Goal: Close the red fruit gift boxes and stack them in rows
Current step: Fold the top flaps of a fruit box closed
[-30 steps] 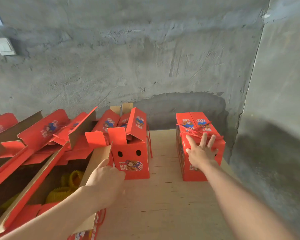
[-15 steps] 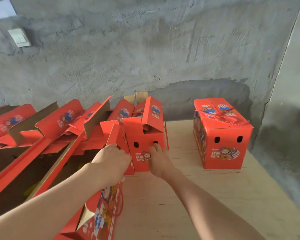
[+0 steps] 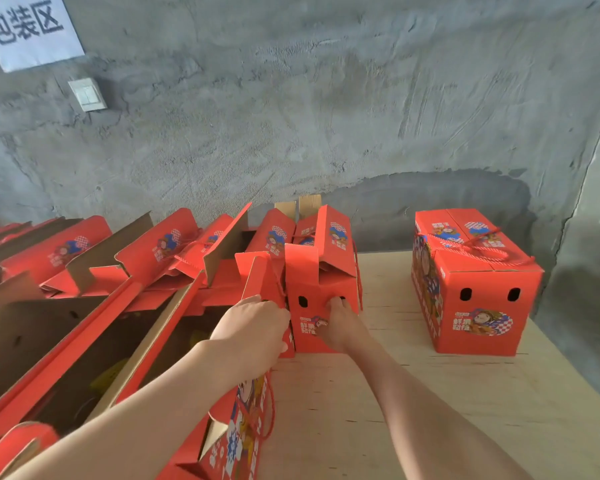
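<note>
Since my right hand [image 3: 340, 323] left the closed red cardboard box [image 3: 478, 306], it and my left hand [image 3: 253, 327] grasp the open-flapped red box [image 3: 309, 329]; closing judged next.

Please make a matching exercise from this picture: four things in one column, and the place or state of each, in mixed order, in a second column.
1. red cardboard gift box on the right
2. red cardboard gift box in the middle
3. red cardboard gift box nearest the camera
4. white paper sign

A. on the grey wall, upper left
B. left hand holds its upright end flap
C. top closed, no hand on it
D. top flaps up, right hand on its front

Pairs: 1-C, 2-D, 3-B, 4-A
</note>
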A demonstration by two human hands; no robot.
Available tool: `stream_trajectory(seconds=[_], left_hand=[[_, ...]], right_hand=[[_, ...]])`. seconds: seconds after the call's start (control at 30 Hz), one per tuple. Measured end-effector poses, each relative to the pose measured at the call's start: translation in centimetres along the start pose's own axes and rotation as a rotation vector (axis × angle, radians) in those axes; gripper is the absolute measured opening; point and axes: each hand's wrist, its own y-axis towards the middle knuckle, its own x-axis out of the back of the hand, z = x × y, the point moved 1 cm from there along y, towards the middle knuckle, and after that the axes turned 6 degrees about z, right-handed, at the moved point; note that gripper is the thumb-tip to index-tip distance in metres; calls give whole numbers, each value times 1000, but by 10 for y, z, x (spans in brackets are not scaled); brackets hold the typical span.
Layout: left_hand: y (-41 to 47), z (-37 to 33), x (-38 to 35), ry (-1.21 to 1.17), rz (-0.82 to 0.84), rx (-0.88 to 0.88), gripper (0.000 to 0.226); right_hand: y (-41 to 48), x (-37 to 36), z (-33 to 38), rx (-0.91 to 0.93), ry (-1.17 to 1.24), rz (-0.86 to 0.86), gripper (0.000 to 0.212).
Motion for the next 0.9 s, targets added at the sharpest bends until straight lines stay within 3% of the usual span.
stream_trajectory(seconds=[0.23, 0.5, 0.57, 0.6, 0.67, 0.7, 0.8, 0.9], left_hand=[[-26, 2, 17, 25, 116, 9, 14], [-88, -26, 33, 14, 196, 53, 10], [-107, -43, 35, 7, 192, 41, 17], [-117, -51, 35, -47, 186, 56, 23], [-136, -65, 37, -224, 170, 107, 33], [-145, -72, 39, -296, 171, 124, 34], [-165, -93, 39, -433, 159, 155, 33], [-179, -115, 38, -666, 78, 270, 37]], right_hand=[[-78, -6, -15, -20, -34, -184, 27], [-251, -4, -32, 70, -122, -119, 25], [-301, 4, -37, 92, -104, -137, 33], [-326, 11, -41, 88, -49, -142, 40], [-372, 28, -52, 76, 65, -133, 32], [-392, 38, -59, 56, 108, -100, 28], [-436, 73, -84, 17, 166, 80, 42], [-453, 97, -115, -85, 254, 89, 24]])
